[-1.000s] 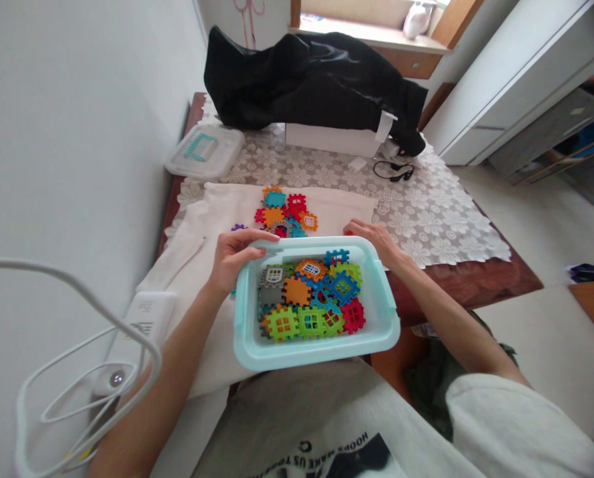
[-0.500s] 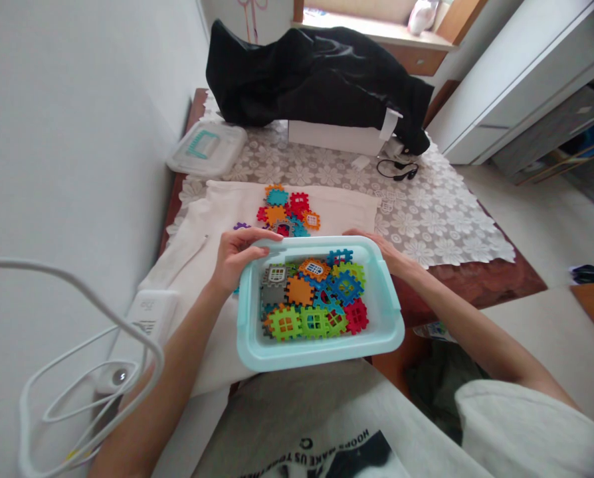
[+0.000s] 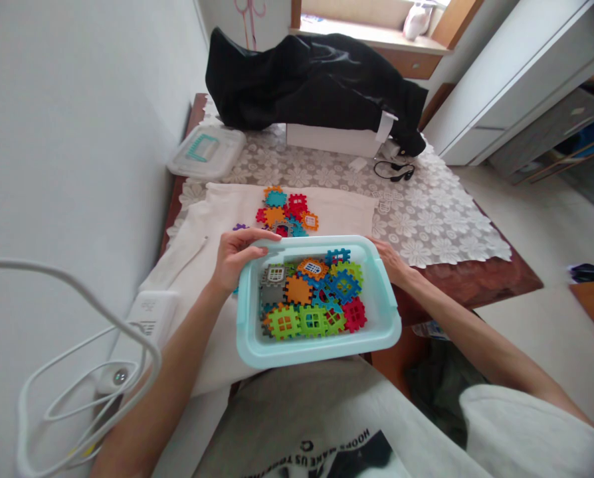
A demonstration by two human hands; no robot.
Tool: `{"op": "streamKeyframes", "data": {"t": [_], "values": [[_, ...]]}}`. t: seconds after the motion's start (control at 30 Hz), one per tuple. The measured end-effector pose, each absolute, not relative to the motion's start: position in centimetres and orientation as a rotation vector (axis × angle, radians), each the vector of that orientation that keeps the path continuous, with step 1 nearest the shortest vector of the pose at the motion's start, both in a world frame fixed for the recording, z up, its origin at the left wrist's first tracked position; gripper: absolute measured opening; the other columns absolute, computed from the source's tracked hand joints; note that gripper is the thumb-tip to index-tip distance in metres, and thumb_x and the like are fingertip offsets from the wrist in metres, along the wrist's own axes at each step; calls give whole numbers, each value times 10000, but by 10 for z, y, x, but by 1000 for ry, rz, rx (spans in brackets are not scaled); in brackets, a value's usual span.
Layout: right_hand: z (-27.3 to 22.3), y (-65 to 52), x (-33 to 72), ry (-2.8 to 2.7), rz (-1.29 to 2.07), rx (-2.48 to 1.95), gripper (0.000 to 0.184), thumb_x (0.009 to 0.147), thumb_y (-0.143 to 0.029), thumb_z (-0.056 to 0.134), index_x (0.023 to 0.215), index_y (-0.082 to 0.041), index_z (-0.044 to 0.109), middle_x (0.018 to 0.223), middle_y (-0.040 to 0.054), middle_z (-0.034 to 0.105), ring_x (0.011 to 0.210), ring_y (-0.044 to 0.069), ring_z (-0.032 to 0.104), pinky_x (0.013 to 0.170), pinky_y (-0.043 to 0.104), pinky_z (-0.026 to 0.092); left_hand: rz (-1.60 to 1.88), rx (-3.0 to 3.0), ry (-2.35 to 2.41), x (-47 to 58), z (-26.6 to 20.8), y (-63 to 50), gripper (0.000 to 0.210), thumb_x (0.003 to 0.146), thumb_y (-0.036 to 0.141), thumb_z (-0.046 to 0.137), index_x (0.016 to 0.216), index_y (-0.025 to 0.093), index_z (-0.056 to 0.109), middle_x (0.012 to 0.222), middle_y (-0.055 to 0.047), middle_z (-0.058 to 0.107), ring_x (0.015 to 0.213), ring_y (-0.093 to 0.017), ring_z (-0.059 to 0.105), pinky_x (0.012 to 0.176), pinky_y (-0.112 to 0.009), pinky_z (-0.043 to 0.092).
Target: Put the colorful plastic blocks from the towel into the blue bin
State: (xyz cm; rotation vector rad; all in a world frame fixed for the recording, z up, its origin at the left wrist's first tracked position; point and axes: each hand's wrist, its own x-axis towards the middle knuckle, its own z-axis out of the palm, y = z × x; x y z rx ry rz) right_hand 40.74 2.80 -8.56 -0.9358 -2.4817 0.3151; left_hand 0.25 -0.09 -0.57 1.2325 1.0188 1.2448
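My hands, left and right, gripped the block-filled tub at its far corners; the right had slid back from the loose blocks beyond it.

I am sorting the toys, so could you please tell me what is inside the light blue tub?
The tub holds colourful interlocking plastic tiles, piled in layers; whatever lies beneath the top ones is hidden.

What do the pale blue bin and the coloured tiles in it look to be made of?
Bin: likely moulded plastic, smooth with a slight sheen, rounded rim. Tiles: probably plastic too, in bright uniform colours with crisp notched edges; foam cannot be ruled out.
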Motion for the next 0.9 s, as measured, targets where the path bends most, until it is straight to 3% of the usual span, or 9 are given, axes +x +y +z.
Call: {"op": "streamKeyframes", "data": {"t": [0.17,0.3,0.43,0.6,0.77,0.9], "values": [[-76,36,407,-2526,356,-1069,228,1031,-303,590,892,-233,757,960,129,786,816,276,682,708,398,560,1248,1230,1014,3,-5,-1,253,656,257,843,878,238,962,841,-78,884,688,-190,702,570,-253,459],[-61,56,392,-2493,337,-1162,165,1027,-309,599,964,-242,736,978,116,772,895,278,683,779,386,517,1255,1249,1011,2,-6,0,259,655,259,830,877,231,960,833,-82,881,668,-202,698,556,-270,456],[-52,94,350,-2302,299,-1211,165,979,-223,573,921,-241,726,937,77,748,838,236,664,802,361,506,1250,1241,1018,1,-8,0,255,651,270,838,872,234,960,805,-75,871,646,-194,678,556,-271,444],[-49,130,290,-2310,356,-1191,233,1039,-331,640,1203,-246,782,1194,107,780,1043,279,727,983,423,572,1231,1299,1031,-3,-10,0,266,678,267,840,912,256,967,888,-71,896,760,-204,717,631,-268,485],[-58,125,276,-2529,381,-1093,567,988,-501,826,1488,-264,705,1483,147,705,1318,356,692,1154,516,572,1211,1316,1041,-3,-7,-1,268,695,277,829,922,244,967,915,-86,900,809,-239,743,656,-296,508],[-72,120,282,-2492,378,-1112,390,1076,-463,726,1410,-262,735,1534,155,680,1349,357,677,1185,535,563,1223,1279,1025,0,-6,-2,259,685,273,837,908,249,967,864,-71,888,726,-207,701,625,-286,480]]}}
